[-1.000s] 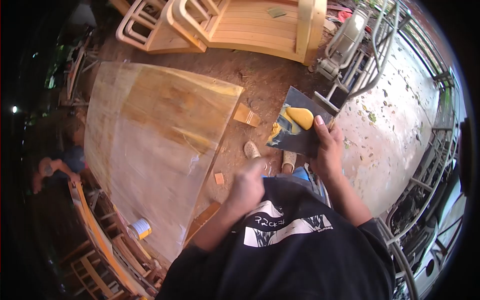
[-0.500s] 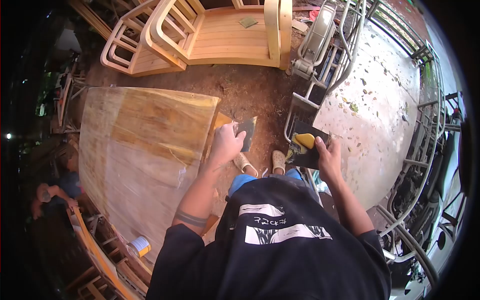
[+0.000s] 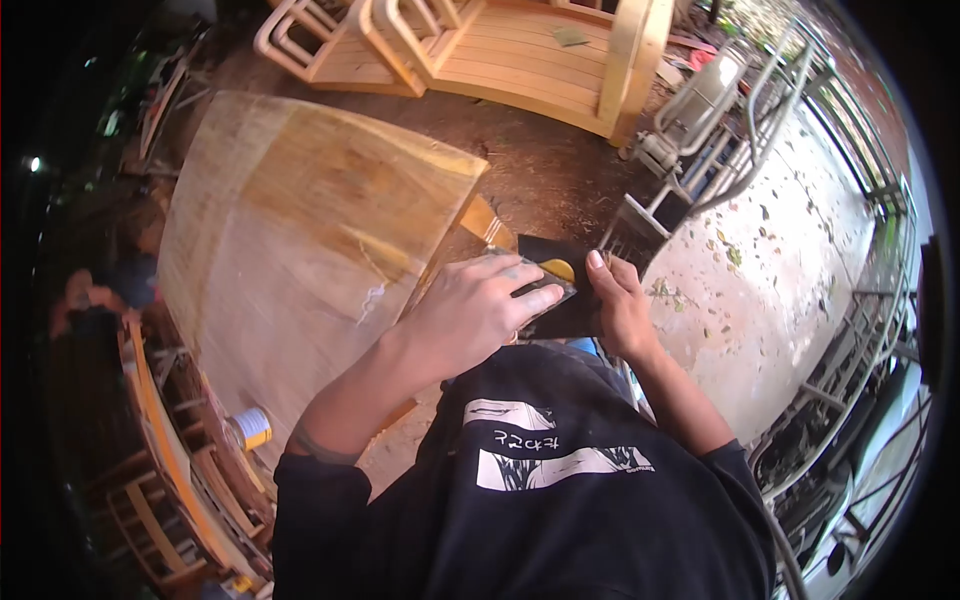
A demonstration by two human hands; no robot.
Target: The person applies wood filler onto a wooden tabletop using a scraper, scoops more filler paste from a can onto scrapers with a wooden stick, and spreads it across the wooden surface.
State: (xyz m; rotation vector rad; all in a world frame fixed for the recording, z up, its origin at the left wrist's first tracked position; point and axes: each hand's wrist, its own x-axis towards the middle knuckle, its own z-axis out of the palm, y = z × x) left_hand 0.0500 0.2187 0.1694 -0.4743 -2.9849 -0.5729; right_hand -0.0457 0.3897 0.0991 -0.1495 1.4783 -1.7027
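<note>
My right hand [image 3: 622, 300] grips the edge of a dark flat plate [image 3: 565, 322], thumb on top. A yellow lump of paste [image 3: 558, 269] sits on the plate, partly covered. My left hand [image 3: 480, 305] holds a small dark scraper [image 3: 548, 292] against the paste side of the plate, its fingers spread over the tool. Left of the hands lies a large wooden panel [image 3: 300, 220], brown in its upper part and paler, whitish below.
Wooden benches [image 3: 520, 50] stand at the top. A metal cart [image 3: 770, 270] with a leaf-strewn pale bed is at the right. A tin [image 3: 250, 428] stands beyond the panel's lower left edge. Another person's arm [image 3: 95, 297] shows at the far left.
My left hand has brought the scraper rightward from beside the panel to the plate. The plate has moved slightly left with my right hand, and the view has shifted.
</note>
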